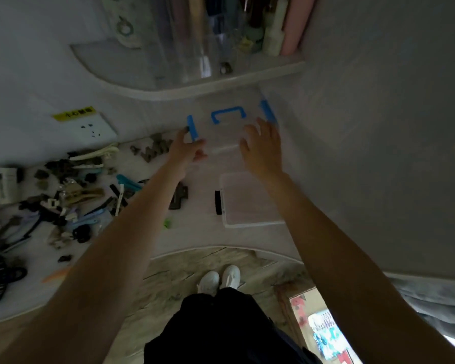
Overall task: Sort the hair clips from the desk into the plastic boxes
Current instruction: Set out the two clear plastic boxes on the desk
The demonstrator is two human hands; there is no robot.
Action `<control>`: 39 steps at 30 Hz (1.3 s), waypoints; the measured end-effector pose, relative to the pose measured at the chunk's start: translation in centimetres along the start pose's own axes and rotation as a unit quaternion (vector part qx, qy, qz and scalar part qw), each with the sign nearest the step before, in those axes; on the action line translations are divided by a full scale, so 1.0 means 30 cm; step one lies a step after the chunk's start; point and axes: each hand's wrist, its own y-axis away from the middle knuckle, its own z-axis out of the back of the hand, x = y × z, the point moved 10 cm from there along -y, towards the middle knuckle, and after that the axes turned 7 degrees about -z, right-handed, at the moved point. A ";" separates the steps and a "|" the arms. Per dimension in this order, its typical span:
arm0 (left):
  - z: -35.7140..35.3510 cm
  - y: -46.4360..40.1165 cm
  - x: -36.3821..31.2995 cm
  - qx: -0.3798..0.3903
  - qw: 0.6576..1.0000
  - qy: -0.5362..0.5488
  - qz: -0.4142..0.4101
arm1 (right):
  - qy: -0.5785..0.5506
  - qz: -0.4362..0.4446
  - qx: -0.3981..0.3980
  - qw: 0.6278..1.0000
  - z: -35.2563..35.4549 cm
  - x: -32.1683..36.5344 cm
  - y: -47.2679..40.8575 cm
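Note:
A clear plastic box [229, 101] with a blue handle [227, 114] and blue side latches stands at the back of the desk. My left hand [185, 148] grips its left blue latch [192, 128]. My right hand [262, 151] rests with spread fingers on the box's lid, below the right blue latch [268, 110]. A smaller clear box [250, 200] with a black latch lies nearer to me. A heap of mixed hair clips [63, 195] covers the desk's left side, and a lone dark clip [179, 195] lies under my left forearm.
A white shelf [200, 85] with clear organisers and bottles hangs above the big box. A wall socket [92, 128] sits at the left. A small green clip [168, 223] lies near the desk's curved front edge. The floor and my white shoes show below.

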 end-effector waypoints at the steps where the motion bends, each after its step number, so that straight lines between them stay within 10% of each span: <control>1: 0.015 0.012 0.004 0.006 1.000 0.001 -0.003 | 0.002 -0.016 -0.015 1.000 0.007 -0.024 -0.018; 14: 0.170 0.090 0.075 -0.067 0.996 -0.038 0.054 | -0.198 -0.200 0.032 0.959 -0.040 -0.165 -0.065; 18: 0.163 0.105 0.129 -0.047 0.992 0.059 0.106 | -0.134 -0.007 -0.020 0.991 0.065 -0.002 0.002; 22: 0.184 0.094 0.144 -0.057 0.992 0.082 0.075 | -0.022 0.211 0.103 0.972 -0.053 0.205 0.169; 31: 0.171 0.115 0.140 -0.030 0.992 0.119 0.005 | 0.046 0.238 0.010 0.970 -0.011 0.246 0.174; 39: 0.191 0.089 0.129 -0.033 0.996 0.082 -0.007 | -0.203 0.103 -0.017 0.974 0.161 0.046 0.150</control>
